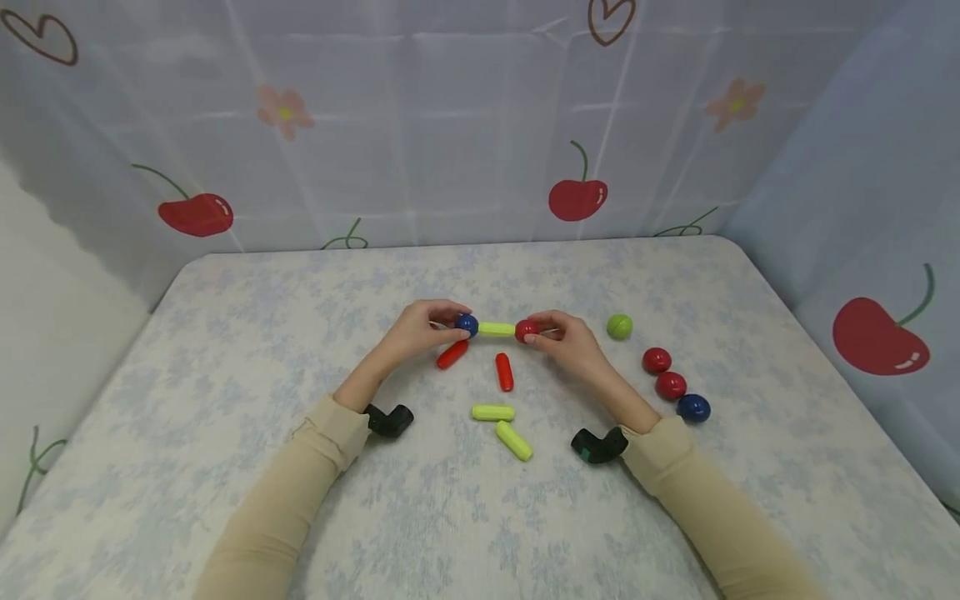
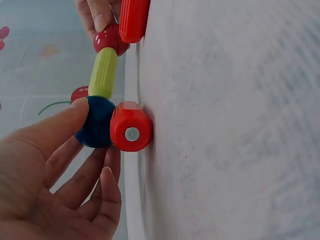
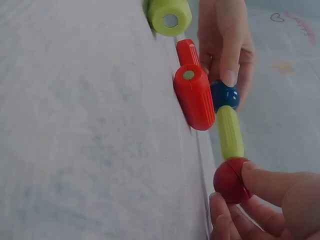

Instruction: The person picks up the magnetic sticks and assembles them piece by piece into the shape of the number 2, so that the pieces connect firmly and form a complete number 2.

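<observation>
My left hand (image 1: 424, 327) pinches a blue ball (image 1: 467, 325) between thumb and fingers. In my right hand (image 1: 572, 340), thumb and fingertips hold a red ball (image 1: 527, 331). A yellow-green ribbed rod (image 1: 496, 329) joins the two balls end to end in one straight piece. Close by the left hand lies a red rod (image 1: 452, 355), its round metal end (image 2: 132, 134) facing the left wrist camera. Another red rod (image 1: 504, 372) lies on the table just in front of the joined piece, between the two forearms.
Two yellow-green rods (image 1: 492, 412) (image 1: 513, 440) lie nearer the body. Right of the right hand are a green ball (image 1: 619, 326), two red balls (image 1: 657, 360) (image 1: 671, 385) and another blue ball (image 1: 693, 407). Patterned curtains stand behind the pale table (image 1: 247, 350). Black wrist mounts (image 1: 389, 421) (image 1: 599, 446) sit at both sleeves.
</observation>
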A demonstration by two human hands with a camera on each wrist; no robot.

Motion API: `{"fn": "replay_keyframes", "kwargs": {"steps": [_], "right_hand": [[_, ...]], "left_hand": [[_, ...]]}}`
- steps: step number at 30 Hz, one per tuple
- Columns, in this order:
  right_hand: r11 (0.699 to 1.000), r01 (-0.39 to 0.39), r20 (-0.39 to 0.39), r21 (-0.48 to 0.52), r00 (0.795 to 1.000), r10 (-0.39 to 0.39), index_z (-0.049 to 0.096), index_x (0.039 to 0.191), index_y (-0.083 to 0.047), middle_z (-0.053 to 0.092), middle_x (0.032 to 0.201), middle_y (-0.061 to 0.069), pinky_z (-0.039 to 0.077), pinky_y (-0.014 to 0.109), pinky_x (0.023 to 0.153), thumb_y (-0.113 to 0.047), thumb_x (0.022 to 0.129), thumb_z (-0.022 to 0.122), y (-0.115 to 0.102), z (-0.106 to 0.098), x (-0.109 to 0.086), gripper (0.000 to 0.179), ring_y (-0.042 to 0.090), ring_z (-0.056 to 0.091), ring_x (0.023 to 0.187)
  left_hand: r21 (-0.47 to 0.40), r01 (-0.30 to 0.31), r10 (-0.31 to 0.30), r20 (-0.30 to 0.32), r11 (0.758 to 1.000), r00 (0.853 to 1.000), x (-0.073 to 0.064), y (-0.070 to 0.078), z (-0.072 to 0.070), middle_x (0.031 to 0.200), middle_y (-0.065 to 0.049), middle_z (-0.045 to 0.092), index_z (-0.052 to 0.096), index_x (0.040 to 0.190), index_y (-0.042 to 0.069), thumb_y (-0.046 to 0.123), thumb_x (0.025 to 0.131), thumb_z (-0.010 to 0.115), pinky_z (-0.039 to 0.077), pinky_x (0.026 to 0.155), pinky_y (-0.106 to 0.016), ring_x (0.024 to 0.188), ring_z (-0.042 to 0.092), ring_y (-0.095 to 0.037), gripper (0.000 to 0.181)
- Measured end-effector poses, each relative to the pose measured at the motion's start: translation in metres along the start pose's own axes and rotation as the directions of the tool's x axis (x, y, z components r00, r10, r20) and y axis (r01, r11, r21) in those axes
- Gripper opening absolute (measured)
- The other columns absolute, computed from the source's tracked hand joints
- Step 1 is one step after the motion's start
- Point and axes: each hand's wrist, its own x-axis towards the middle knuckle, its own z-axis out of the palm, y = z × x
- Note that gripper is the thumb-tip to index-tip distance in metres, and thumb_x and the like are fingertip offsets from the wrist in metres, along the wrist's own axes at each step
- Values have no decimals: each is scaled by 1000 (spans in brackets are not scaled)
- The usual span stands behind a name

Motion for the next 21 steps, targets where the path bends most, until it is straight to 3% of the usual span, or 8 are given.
{"fn": "replay_keyframes", "kwargs": {"steps": [8, 14, 18, 21], "right_hand": [[994, 27, -58, -106, 998, -33, 61, 114, 0, 62, 102, 14, 47, 32, 70, -12, 87, 69, 3, 4, 5, 30, 25, 60, 86], [989, 35, -77, -144, 996, -46, 61, 116, 1, 62, 104, 16, 48, 37, 73, -13, 87, 69, 3, 8, 8, 33, 26, 60, 87], [965, 117, -99, -234, 985, -143, 59, 119, 3, 58, 106, 18, 47, 36, 72, -10, 86, 70, -4, 8, -2, 37, 27, 56, 86], [911, 267, -56, -315, 953, -299, 63, 112, 2, 58, 102, 14, 46, 34, 68, -7, 83, 72, -19, 12, -19, 31, 24, 53, 81]], "left_hand": [[99, 41, -42, 6, 994, 999, 6, 1, 6, 105, -9, 62, 63, 115, 4, 14, 85, 71, 47, 81, -33, 95, 57, -21, 32], [120, -19, 17, 18, 993, 1000, 8, -2, 12, 109, -9, 60, 62, 117, 5, 15, 86, 70, 46, 78, -33, 91, 55, -20, 34], [113, -39, 37, 18, 993, 999, 9, -2, 17, 115, -9, 60, 64, 117, 7, 15, 87, 69, 46, 78, -33, 92, 56, -20, 31], [108, -36, 36, 2, 994, 999, 10, -4, 18, 115, -8, 60, 65, 115, 9, 16, 87, 69, 46, 78, -33, 93, 56, -19, 29]]}}
